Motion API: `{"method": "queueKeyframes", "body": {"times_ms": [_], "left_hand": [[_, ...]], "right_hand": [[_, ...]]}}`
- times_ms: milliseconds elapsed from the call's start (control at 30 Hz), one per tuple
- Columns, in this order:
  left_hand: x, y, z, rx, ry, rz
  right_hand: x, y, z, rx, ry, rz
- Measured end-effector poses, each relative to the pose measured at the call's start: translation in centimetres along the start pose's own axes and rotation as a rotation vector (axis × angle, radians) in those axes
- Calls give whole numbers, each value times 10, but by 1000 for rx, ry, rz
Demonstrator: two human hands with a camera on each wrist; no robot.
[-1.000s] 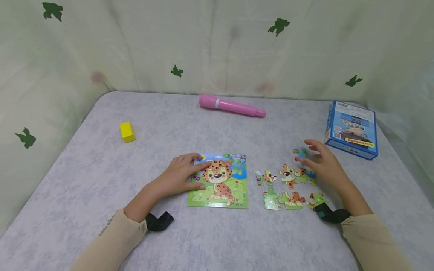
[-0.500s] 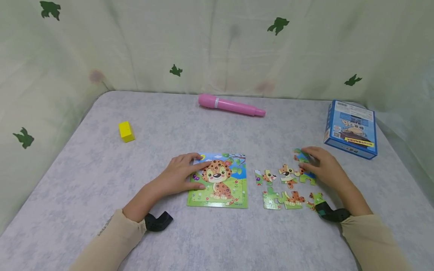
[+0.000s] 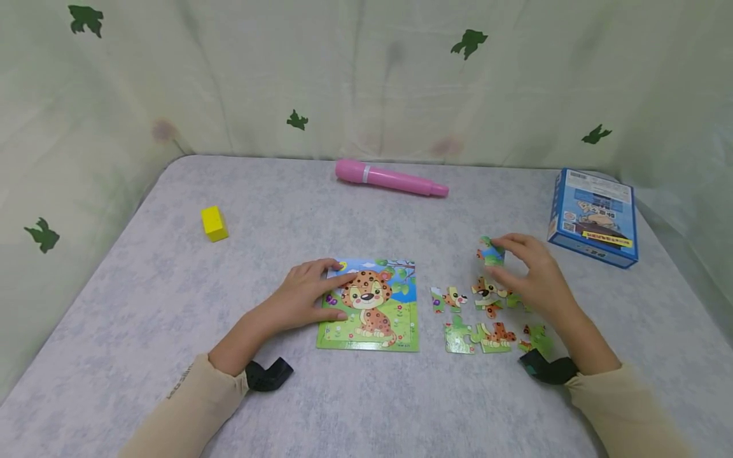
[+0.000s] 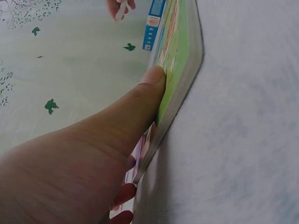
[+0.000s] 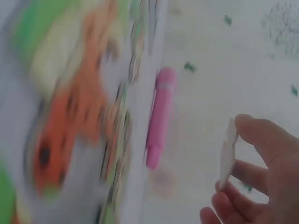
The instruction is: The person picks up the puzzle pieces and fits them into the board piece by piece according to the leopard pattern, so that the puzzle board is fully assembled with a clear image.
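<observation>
Off the tabletop [image 3: 258, 216], one puzzle piece [image 3: 490, 252] in my right hand [image 3: 538, 273]

I pinch that piece between thumb and fingers, clear of the surface and well apart from my left hand [image 3: 309, 292]. Its blue-and-green printed face turns toward me in the head view, an orange bit at its left; the right wrist view gives it nearly edge-on, its long line close to parallel with the table's edge. Six other pieces [image 3: 497, 338] that I can count lie in two rows on my side of it, one partly hidden behind my right hand. One picture board [image 3: 375, 308] lies flat to their left, almost square, its leopard's head toward the far side. My left hand spreads wide over the board's left edge, thumb and fingers resting on it. Farther out sit one yellow block [image 3: 214, 223], one pink tube [image 3: 392, 179] with its narrow end pointing right, and one blue box [image 3: 595, 217]. Five green bird shapes [image 3: 469, 43] mark the curtain [image 3: 246, 70].
</observation>
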State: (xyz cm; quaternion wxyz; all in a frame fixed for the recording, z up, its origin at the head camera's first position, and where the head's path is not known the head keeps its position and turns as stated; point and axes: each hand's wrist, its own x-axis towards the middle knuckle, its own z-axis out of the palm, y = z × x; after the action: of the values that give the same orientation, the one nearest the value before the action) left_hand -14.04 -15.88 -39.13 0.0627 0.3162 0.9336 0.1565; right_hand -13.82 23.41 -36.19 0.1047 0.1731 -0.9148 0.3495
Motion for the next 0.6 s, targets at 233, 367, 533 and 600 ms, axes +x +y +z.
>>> {"method": "queueKeyframes", "body": {"times_ms": [233, 367, 533, 600], "left_hand": [[0, 0, -2, 9, 3, 20], [0, 5, -4, 30, 3, 10], [3, 15, -5, -1, 13, 12], [5, 19, -5, -49, 1, 15]], "right_hand": [[-1, -35, 24, 14, 9, -170], [-1, -51, 41, 30, -70, -199], [2, -59, 63, 51, -180, -166], [4, -60, 71, 52, -219, -136]]}}
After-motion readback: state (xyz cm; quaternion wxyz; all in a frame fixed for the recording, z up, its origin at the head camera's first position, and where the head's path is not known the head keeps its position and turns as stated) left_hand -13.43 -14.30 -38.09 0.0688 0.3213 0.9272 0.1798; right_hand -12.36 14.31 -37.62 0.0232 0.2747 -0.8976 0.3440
